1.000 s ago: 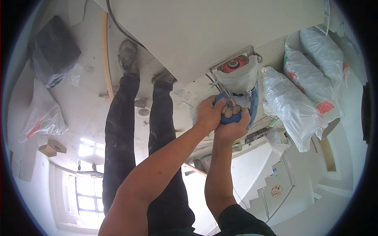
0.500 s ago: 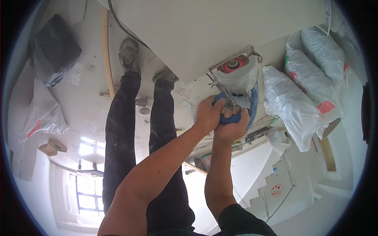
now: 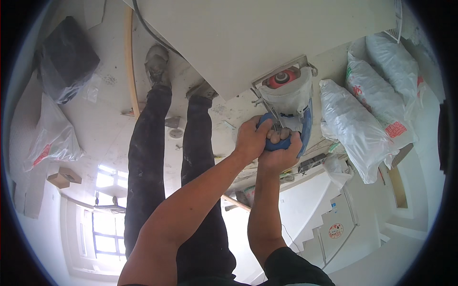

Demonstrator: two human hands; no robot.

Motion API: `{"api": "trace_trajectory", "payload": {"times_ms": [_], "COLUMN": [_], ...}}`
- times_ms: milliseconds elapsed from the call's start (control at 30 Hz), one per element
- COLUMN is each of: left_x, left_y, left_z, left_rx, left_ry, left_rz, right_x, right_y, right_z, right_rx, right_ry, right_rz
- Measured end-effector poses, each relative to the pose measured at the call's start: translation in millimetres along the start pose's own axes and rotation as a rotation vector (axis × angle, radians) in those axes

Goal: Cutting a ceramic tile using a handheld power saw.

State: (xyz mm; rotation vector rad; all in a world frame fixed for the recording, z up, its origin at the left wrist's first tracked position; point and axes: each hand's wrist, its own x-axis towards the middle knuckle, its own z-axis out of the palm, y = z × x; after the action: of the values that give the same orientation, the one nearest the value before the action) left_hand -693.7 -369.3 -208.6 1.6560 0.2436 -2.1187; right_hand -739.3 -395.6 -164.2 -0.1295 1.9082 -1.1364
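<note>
Both my hands are closed around the blue handle of a power tool. The power tool point(image 3: 287, 101) has a dusty pale housing, a red round part at its front and a rectangular metal frame; its exact kind I cannot make out. My left hand point(image 3: 252, 138) wraps the handle from the left. My right hand point(image 3: 280, 158) grips it close beside, fingers curled over the top. The metal frame meets the near edge of a large pale panel point(image 3: 267, 33). Whatever lies under the frame is hidden.
Several stuffed white sacks point(image 3: 355, 128) lie to the right. A grey cable point(image 3: 151, 34) runs by the panel's left edge, near my shoes and a wooden strip point(image 3: 130, 62). At left are a dark wrapped bundle point(image 3: 69, 59), a plastic bag point(image 3: 53, 131) and a small cardboard box point(image 3: 64, 178).
Almost nothing differs. The power tool and both hands keep the same place against the panel, while the view has shifted very slightly.
</note>
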Motion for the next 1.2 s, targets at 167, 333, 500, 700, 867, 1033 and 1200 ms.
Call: {"api": "trace_trajectory", "payload": {"times_ms": [167,333,500,700,867,1033,1200], "left_x": [-2.4,-3.5,-5.0,-5.9,-8.3,-8.7,-11.5], "left_y": [1.8,1.3,2.5,-1.4,-1.7,-5.0,-0.9], "left_z": [-3.0,-7.4,-10.4,-12.0,-16.3,-20.7,-24.2], "left_rx": [-0.032,-0.013,0.002,-0.030,-0.028,-0.025,-0.014], "left_ry": [-0.009,-0.048,-0.047,-0.016,-0.007,-0.030,-0.032], "left_rz": [-0.006,-0.029,-0.031,-0.011,-0.024,-0.042,-0.044], "right_x": [-2.5,-4.3,-7.6,-9.7,-14.4,-16.3,-19.3], "right_y": [0.9,3.3,3.9,6.8,7.9,12.5,14.3], "right_z": [-0.6,-1.8,1.3,-1.0,1.7,-0.6,-0.2], "right_rx": [-0.005,-0.005,-0.032,-0.013,-0.028,-0.006,0.007], "right_ry": [0.010,-0.012,-0.006,-0.001,0.006,-0.001,-0.010], "right_rz": [0.019,0.016,0.005,0.017,0.016,0.014,0.018]}}
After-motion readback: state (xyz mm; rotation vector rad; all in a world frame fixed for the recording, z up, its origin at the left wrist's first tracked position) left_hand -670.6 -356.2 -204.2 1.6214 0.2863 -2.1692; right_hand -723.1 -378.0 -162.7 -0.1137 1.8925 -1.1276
